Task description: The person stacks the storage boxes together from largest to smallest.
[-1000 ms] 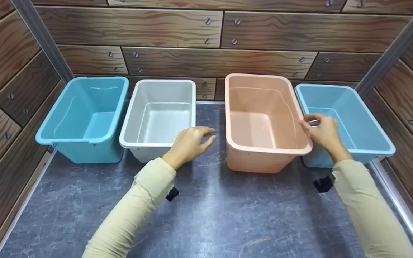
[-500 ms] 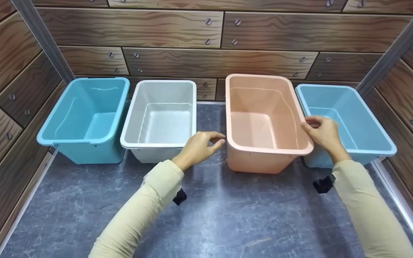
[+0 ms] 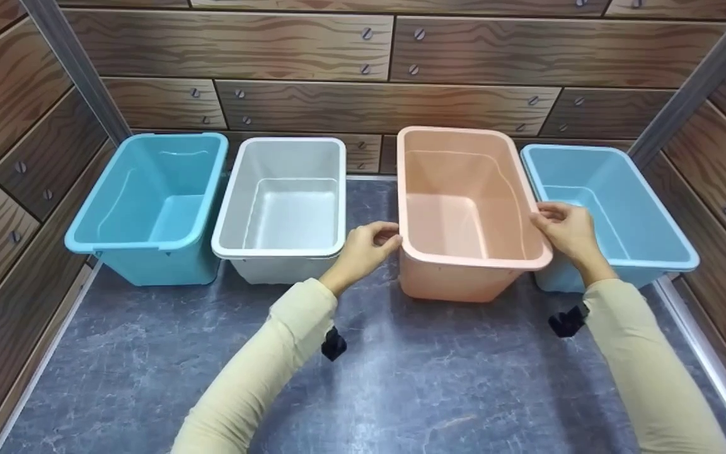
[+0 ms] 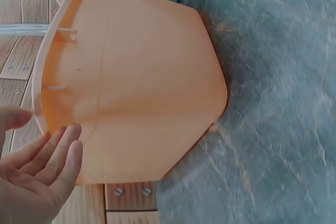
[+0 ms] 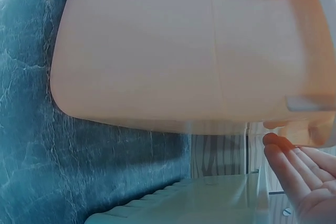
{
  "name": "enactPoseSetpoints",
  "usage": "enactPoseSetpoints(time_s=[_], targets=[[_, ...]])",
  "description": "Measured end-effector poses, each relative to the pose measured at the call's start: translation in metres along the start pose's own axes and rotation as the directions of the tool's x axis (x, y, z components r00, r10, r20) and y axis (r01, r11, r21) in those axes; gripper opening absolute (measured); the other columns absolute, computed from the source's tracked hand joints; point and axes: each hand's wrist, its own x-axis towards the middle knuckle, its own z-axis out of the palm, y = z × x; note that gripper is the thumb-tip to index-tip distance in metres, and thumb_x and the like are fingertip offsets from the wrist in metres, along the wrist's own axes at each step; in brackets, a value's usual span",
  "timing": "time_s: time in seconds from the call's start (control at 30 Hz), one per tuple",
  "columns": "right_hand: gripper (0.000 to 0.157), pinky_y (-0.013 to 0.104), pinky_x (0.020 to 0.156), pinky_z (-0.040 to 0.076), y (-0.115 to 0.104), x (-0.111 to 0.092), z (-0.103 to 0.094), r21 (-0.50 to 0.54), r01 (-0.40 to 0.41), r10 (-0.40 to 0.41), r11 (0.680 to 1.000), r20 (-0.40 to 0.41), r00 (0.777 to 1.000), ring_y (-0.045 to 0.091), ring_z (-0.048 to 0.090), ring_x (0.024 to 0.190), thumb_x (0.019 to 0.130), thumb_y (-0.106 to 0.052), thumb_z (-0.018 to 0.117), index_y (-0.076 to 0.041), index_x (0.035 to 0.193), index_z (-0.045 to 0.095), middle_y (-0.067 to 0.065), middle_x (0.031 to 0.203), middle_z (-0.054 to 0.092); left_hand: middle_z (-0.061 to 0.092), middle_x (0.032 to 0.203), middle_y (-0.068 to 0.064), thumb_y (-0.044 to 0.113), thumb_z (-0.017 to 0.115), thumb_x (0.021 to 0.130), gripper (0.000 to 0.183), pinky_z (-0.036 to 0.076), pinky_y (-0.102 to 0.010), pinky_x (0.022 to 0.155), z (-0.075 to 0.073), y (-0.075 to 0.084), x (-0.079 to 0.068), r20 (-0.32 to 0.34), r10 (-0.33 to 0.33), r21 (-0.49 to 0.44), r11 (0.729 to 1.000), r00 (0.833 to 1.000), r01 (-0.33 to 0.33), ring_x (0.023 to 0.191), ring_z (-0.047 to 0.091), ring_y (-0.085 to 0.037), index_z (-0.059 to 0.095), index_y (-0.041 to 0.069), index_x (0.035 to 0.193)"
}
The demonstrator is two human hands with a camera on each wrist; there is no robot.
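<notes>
A peach-orange plastic bin stands upright on the dark tabletop, between my two hands. At its right rim my right hand holds on, thumb on top; in the right wrist view, the fingers reach under the lip. My left hand is at the opposite, left rim. In the left wrist view, its thumb is near the rim's edge, while the extended fingers lie beside the outer wall below the lip. The inside of the bin shows bare orange walls and floor.
A grey-white bin and a teal bin stand to the left. Right of the orange bin, close against it, is a light blue bin. Wood-patterned walls and metal posts enclose the dark marbled tabletop.
My left hand has moved right, from beside the grey-white bin to the orange bin's left rim. My right hand has stayed at the right rim, and the bins have not moved.
</notes>
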Motion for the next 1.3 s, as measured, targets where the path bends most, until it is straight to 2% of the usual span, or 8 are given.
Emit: enactPoseSetpoints(time_s=[0.03,0.1,0.27,0.63,1.03,1.3], targets=[[0.041,-0.001,0.061,0.044,0.0,0.0,0.0,0.023,-0.011,0.01,1.0,0.009,1.0,-0.023,0.05,0.062,0.087,-0.012,0.064,0.016,0.117,0.061,-0.024,0.072,0.063,0.07,0.112,-0.022,0.015,0.059,0.094,0.035,0.058,-0.032,0.087,0.001,0.0,0.001,-0.006,-0.015,-0.013,1.0,1.0,0.015,0.1,0.07,-0.031,0.062,-0.006,0.122],[0.043,0.0,0.062,0.045,0.001,0.001,0.0,0.05,-0.032,0.03,0.998,0.031,0.999,-0.022,0.051,0.063,0.089,-0.014,0.063,0.016,0.119,0.059,-0.029,0.071,0.06,0.07,0.114,-0.022,0.016,0.06,0.094,0.036,0.058,-0.032,0.088,0.003,0.0,0.003,-0.018,-0.048,-0.031,0.998,0.999,0.048,0.102,0.07,-0.031,0.061,-0.006,0.122],[0.047,0.001,0.064,0.047,0.004,0.001,0.0,0.084,-0.084,0.077,0.993,0.079,0.994,-0.021,0.052,0.065,0.092,-0.017,0.06,0.018,0.123,0.055,-0.027,0.073,0.059,0.069,0.116,-0.021,0.016,0.061,0.093,0.037,0.058,-0.03,0.089,0.008,0.002,0.005,-0.025,-0.109,-0.079,0.991,0.994,0.107,0.105,0.069,-0.03,0.061,-0.006,0.122],[0.052,0.002,0.066,0.048,0.006,-0.001,0.002,0.199,-0.155,0.136,0.968,0.106,0.985,-0.019,0.055,0.067,0.094,-0.017,0.058,0.02,0.129,0.047,-0.037,0.064,0.051,0.067,0.117,-0.026,0.014,0.062,0.092,0.041,0.058,-0.029,0.091,0.015,0.003,0.009,-0.029,-0.132,-0.136,0.983,0.991,0.127,0.109,0.068,-0.033,0.058,-0.011,0.124],[0.054,0.003,0.065,0.049,0.004,-0.004,0.003,0.187,-0.148,0.132,0.971,0.099,0.986,-0.017,0.056,0.067,0.093,-0.02,0.059,0.02,0.128,0.048,-0.036,0.066,0.053,0.069,0.114,-0.026,0.011,0.061,0.092,0.037,0.058,-0.029,0.089,0.015,0.004,0.006,-0.017,-0.136,-0.145,0.981,0.991,0.132,0.107,0.068,-0.033,0.06,-0.01,0.122],[0.054,0.003,0.065,0.049,0.006,-0.003,0.003,0.181,-0.185,0.166,0.966,0.114,0.98,-0.017,0.056,0.066,0.094,-0.021,0.057,0.017,0.132,0.047,-0.035,0.065,0.052,0.069,0.113,-0.026,0.011,0.061,0.092,0.036,0.059,-0.029,0.089,0.014,0.004,0.007,-0.01,-0.131,-0.141,0.982,0.991,0.128,0.108,0.068,-0.033,0.061,-0.011,0.12]])
